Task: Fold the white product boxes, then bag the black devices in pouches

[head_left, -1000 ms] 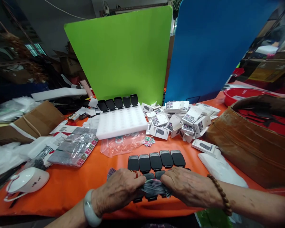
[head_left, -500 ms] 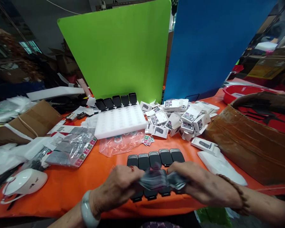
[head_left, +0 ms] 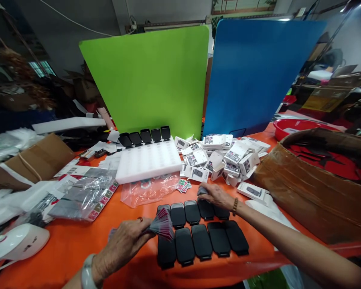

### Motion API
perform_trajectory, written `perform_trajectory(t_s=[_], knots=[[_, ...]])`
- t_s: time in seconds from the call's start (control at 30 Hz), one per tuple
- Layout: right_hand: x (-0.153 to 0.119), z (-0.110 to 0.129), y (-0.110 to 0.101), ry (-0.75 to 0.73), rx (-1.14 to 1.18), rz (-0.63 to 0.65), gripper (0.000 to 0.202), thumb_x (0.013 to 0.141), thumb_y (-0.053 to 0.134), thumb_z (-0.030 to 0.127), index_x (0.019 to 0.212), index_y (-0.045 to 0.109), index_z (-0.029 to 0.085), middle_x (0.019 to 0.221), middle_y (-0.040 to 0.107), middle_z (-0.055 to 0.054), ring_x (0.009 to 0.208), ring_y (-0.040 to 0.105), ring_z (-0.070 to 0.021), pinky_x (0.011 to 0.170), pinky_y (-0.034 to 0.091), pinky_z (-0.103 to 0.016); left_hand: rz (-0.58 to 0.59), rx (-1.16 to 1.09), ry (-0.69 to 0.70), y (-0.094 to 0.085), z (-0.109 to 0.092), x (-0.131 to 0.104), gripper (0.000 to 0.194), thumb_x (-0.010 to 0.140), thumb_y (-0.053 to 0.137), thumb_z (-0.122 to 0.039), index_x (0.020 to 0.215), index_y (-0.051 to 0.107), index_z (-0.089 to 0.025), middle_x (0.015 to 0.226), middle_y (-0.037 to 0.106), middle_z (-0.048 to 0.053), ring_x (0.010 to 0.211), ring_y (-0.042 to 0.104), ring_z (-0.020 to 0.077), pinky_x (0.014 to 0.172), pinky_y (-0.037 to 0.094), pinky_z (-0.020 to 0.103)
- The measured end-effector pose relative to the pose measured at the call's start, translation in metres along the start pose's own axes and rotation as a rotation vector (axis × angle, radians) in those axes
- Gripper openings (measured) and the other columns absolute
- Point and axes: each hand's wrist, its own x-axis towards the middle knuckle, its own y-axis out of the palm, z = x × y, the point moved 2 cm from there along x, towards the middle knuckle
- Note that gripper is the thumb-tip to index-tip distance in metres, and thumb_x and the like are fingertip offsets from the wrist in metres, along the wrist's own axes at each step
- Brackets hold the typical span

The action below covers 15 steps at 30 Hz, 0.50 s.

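My left hand (head_left: 123, 243) is closed on a fanned stack of thin cards (head_left: 162, 224), grey with pinkish-red edges. The fan hangs over the left end of the near row. My right hand (head_left: 218, 196) reaches past the far row, its fingers pinched on a small grey piece (head_left: 202, 191), perhaps from the same stack; its details are blurred. Below both hands, several flat black rounded devices (head_left: 202, 241) lie in two rows on the orange table cover (head_left: 132, 269). Part of the far row is under my right hand.
Small white boxes (head_left: 236, 152) are heaped behind the rows, with printed cards (head_left: 183, 185) nearby. A white foam tray (head_left: 149, 160) has more black devices (head_left: 146, 135) behind it. Left lie a plastic-wrapped pack (head_left: 81, 200) and a white pot (head_left: 19, 241); right, a large carton (head_left: 273, 180).
My hands were together over the devices, gripping the stack. They have parted: the left has drawn leftward with the fanned cards, the right has reached forward. The view has tilted up slightly.
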Motion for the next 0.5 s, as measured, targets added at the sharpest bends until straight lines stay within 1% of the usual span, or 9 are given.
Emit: perform_trajectory(t_s=[0.07,0.17,0.27,0.33,0.4,0.5], knots=[[0.018,-0.006,0.014,-0.026,-0.040,0.009,0.011,0.086,0.057,0.025,0.093,0.057,0.017,0.086,0.063,-0.004,0.076,0.057,-0.0162,0.067,0.041,-0.025,0.002,0.001,-0.017,0.004,0.002,-0.007,0.023,0.095,0.041,-0.036,0.096,0.060,-0.023,0.080,0.068,0.001,0.068,0.063,0.0150,0.060,0.044,0.023],[0.044,-0.015,0.021,-0.022,-0.081,-0.036,0.010,0.085,0.056,0.018,0.095,0.059,0.015,0.092,0.062,-0.006,0.082,0.057,-0.0179,0.074,0.040,-0.027,0.033,-0.059,-0.070,0.005,0.005,-0.011,0.022,0.096,0.041,-0.034,0.101,0.060,-0.024,0.085,0.069,0.000,0.075,0.065,0.0150,0.066,0.046,0.023],[0.068,-0.026,0.014,0.018,-0.128,-0.127,0.014,0.088,0.048,0.015,0.098,0.058,0.013,0.098,0.060,-0.011,0.089,0.055,-0.0212,0.081,0.038,-0.032,0.055,-0.081,-0.124,0.003,0.007,-0.009,0.022,0.096,0.042,-0.034,0.100,0.061,-0.024,0.086,0.069,0.000,0.078,0.065,0.0156,0.068,0.046,0.023],[0.081,-0.034,0.007,0.040,-0.144,-0.172,0.016,0.090,0.046,0.017,0.099,0.058,0.012,0.098,0.060,-0.013,0.090,0.054,-0.0226,0.083,0.038,-0.034,0.053,-0.090,-0.139,0.002,0.007,-0.006,0.022,0.095,0.042,-0.034,0.100,0.061,-0.024,0.087,0.070,0.000,0.078,0.065,0.0161,0.068,0.046,0.024],[0.087,-0.037,0.003,0.047,-0.147,-0.192,0.016,0.091,0.047,0.020,0.099,0.057,0.011,0.099,0.060,-0.013,0.091,0.054,-0.0228,0.082,0.039,-0.033,0.044,-0.109,-0.140,0.003,0.007,-0.002,0.021,0.095,0.042,-0.033,0.101,0.061,-0.024,0.090,0.070,0.001,0.080,0.066,0.0164,0.068,0.046,0.024],[0.085,-0.037,0.005,0.037,-0.143,-0.189,0.015,0.090,0.050,0.022,0.100,0.056,0.013,0.104,0.060,-0.012,0.092,0.055,-0.0212,0.078,0.040,-0.029,0.046,-0.118,-0.139,0.005,0.008,0.003,0.022,0.095,0.042,-0.033,0.104,0.061,-0.024,0.094,0.071,0.002,0.083,0.066,0.0173,0.069,0.046,0.025]])
